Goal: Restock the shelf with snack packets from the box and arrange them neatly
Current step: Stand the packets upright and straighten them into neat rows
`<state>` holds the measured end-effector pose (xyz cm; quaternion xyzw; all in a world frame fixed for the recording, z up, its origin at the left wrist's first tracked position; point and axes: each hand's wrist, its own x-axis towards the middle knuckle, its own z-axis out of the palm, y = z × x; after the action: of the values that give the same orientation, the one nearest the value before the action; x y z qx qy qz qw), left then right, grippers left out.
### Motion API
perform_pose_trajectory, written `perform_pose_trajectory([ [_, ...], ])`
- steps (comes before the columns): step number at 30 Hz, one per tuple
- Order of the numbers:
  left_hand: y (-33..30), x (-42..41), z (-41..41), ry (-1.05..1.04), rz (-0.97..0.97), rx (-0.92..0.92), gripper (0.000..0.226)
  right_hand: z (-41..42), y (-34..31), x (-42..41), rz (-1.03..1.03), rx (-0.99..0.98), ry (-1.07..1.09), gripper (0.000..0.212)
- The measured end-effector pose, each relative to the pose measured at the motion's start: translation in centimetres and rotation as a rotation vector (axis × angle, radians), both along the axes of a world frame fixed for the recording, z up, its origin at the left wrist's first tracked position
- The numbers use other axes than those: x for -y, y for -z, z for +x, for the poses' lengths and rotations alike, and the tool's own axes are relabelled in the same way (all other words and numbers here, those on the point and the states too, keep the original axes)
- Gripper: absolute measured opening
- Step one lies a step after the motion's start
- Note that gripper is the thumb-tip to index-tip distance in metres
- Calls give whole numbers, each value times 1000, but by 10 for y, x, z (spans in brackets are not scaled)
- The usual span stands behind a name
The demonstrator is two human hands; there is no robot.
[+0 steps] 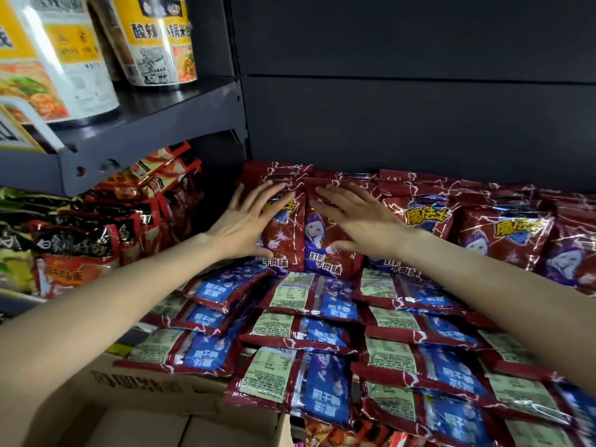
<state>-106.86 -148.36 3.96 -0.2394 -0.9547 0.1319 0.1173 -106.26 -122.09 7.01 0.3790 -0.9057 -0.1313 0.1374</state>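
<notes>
Above the upright red snack packets (503, 233), open space runs along the dark back panel (419, 124). Flat packets (300, 333) fill the shelf front edge to edge. On the left, a grey shelf bracket (145, 146) and leaning noodle packs (106, 233) close off that side.

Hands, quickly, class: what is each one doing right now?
Left hand: open, straight fingers pressing on an upright red snack packet.
Right hand: open, flat against the neighbouring red packet.

Yellow-and-white noodle tubs (154, 40) stand on the upper shelf; dark noodle packets (74, 246) below.
</notes>
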Motion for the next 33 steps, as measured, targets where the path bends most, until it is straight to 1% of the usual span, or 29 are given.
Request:
perform_pose_trajectory([
  [4, -5, 12, 0, 49, 0, -42, 128, -7, -1, -2, 114, -4, -85, 90],
  [8, -11, 14, 0, 81, 6, -51, 129, -17, -6, 2, 176, 10, -101, 93],
  [13, -2, 0, 3, -4, -27, 62, 136, -28, -2, -2, 294, -54, -133, 97],
  [15, 3, -3, 2, -29, -41, 53, 139, -32, 0, -3, 329, -75, -136, 101],
  [19, 2, 2, -5, -19, -77, -13, 139, -39, 2, -3, 333, -121, -186, 107],
  [24, 3, 7, -8, -57, -99, -9, 140, -41, 3, -5, 323, -129, -201, 105],
  [27, -2, 3, -6, -89, -119, 11, 141, -36, -1, -5, 290, -119, -196, 102],
  [29, -7, 0, -1, -99, -95, 19, 140, -28, -7, -9, 222, -135, -216, 95],
  [31, -13, -7, 8, -92, -26, -6, 135, -13, -18, -21, 128, -96, -232, 80],
  [33, -23, -22, 22, -54, 91, -73, 117, 8, -29, -39, 35, -36, -234, 60],
])
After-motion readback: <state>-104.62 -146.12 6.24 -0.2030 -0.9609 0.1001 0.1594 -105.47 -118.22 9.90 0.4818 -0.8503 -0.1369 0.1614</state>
